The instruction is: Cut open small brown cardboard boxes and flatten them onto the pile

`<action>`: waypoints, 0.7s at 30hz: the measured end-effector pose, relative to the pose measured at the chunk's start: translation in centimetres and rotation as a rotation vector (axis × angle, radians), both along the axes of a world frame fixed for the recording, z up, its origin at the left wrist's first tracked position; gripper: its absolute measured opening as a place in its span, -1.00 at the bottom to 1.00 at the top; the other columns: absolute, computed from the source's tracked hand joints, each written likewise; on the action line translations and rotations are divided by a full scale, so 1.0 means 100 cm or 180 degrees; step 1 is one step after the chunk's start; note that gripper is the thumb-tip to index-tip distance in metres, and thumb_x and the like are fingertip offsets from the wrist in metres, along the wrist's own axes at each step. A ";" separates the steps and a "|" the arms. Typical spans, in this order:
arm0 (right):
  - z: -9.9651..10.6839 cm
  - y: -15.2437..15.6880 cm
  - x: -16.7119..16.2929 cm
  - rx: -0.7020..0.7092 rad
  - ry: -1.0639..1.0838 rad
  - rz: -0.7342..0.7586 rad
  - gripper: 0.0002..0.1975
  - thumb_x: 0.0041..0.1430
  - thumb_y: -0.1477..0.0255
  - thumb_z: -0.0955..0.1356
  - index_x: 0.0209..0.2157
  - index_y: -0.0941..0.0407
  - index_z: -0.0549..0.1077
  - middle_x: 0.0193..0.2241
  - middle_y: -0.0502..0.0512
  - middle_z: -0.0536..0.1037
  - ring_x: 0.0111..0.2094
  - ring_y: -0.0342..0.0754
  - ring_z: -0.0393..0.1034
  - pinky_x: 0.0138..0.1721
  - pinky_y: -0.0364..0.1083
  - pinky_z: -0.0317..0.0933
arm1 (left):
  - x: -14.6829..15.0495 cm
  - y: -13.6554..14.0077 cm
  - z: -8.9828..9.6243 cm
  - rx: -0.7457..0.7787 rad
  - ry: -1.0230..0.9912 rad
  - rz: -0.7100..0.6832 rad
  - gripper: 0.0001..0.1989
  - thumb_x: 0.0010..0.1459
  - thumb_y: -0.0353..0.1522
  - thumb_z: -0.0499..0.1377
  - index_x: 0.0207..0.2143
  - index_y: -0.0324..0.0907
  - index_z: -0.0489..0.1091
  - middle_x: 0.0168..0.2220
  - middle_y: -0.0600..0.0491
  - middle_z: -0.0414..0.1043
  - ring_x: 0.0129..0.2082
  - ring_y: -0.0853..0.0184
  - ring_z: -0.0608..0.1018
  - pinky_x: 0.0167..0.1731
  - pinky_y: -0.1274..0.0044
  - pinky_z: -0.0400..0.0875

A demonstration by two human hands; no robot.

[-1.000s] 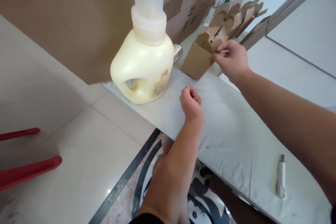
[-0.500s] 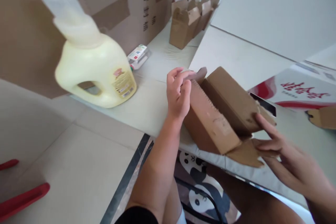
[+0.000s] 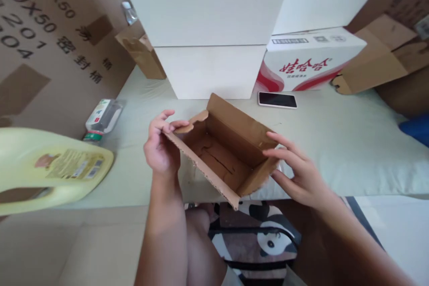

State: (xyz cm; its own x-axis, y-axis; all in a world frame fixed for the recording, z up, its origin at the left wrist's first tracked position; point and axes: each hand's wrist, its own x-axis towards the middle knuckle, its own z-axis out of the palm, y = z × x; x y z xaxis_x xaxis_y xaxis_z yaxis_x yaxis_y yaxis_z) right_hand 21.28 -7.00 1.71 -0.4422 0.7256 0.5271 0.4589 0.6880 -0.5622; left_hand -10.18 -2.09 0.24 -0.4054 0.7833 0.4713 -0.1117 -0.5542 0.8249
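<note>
A small brown cardboard box, tilted with its open top towards me, is held between my two hands above the front of the bench. Its inside shows bare cardboard with a dark slit in the bottom. My left hand grips the left end, with fingers over the rim and on a rounded flap. At the right end, the fingers of my right hand press on the end flap and wall, the thumb below.
A yellow detergent jug and a clear plastic bottle lie left. Behind are a folded carton, white boxes, a phone and a red-and-white carton. A blue item sits on the bench at right.
My view has swung to the right. The box has turned so that its open inside faces me, and its flaps are spread wider. Both hands stay on it.
</note>
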 end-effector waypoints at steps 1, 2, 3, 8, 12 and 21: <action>-0.010 0.002 -0.001 0.0067 0.0106 -0.0237 -0.68 0.26 0.51 0.37 0.03 0.00 0.47 0.31 0.28 0.31 -0.02 0.08 0.51 0.00 0.10 0.45 | 0.004 0.002 -0.001 0.0006 -0.0051 -0.0145 -0.51 0.11 0.06 0.18 -0.52 -0.16 0.25 -0.14 0.00 0.45 -0.40 0.26 0.62 -0.24 0.32 0.56; -0.019 0.004 -0.003 0.0099 0.0216 -0.0473 -0.64 0.25 0.48 0.40 0.08 -0.02 0.46 0.35 0.27 0.22 0.03 0.11 0.48 0.03 0.13 0.43 | 0.008 0.003 -0.002 0.0017 -0.0061 -0.0246 -0.53 0.12 0.03 0.18 -0.52 -0.17 0.24 -0.16 -0.01 0.45 -0.46 0.29 0.60 -0.30 0.35 0.56; -0.027 0.006 -0.004 0.0096 0.0374 -0.0664 -0.57 0.25 0.44 0.42 0.14 -0.06 0.43 0.39 0.26 0.13 0.07 0.13 0.45 0.05 0.15 0.43 | 0.013 0.006 -0.004 0.0049 -0.0039 -0.0304 -0.56 0.14 0.00 0.18 -0.51 -0.17 0.25 -0.18 -0.02 0.46 -0.48 0.31 0.60 -0.32 0.36 0.55; -0.046 0.009 -0.007 -0.0463 0.1214 -0.0336 -0.24 0.36 0.42 0.32 0.43 -0.23 -0.10 0.22 0.18 0.43 0.10 0.06 0.48 0.07 0.15 0.43 | 0.029 0.018 -0.020 0.0184 0.0772 0.0122 -0.63 0.11 -0.15 0.32 -0.06 0.01 0.35 -0.07 0.03 0.45 -0.30 0.33 0.59 -0.19 0.41 0.55; -0.041 0.005 0.001 -0.0693 0.0880 0.0547 -0.66 0.38 0.28 0.29 0.15 -0.09 0.45 0.22 0.17 0.46 0.24 0.13 0.38 0.22 0.15 0.31 | 0.035 0.017 -0.025 0.0070 0.2456 0.0430 -0.67 0.24 -0.14 0.23 0.01 -0.01 0.50 0.23 -0.07 0.27 0.18 0.12 0.43 0.25 0.18 0.31; -0.057 0.027 0.023 -0.1493 -0.0476 -0.2045 -0.59 0.23 0.18 0.31 -0.01 0.12 0.49 -0.22 0.22 0.57 -0.34 0.08 0.46 -0.26 0.07 0.33 | 0.007 0.013 -0.022 -0.1021 0.1479 0.0665 -0.77 0.12 -0.25 0.22 -0.25 -0.05 0.67 0.20 0.00 0.37 0.24 0.14 0.41 0.30 0.26 0.27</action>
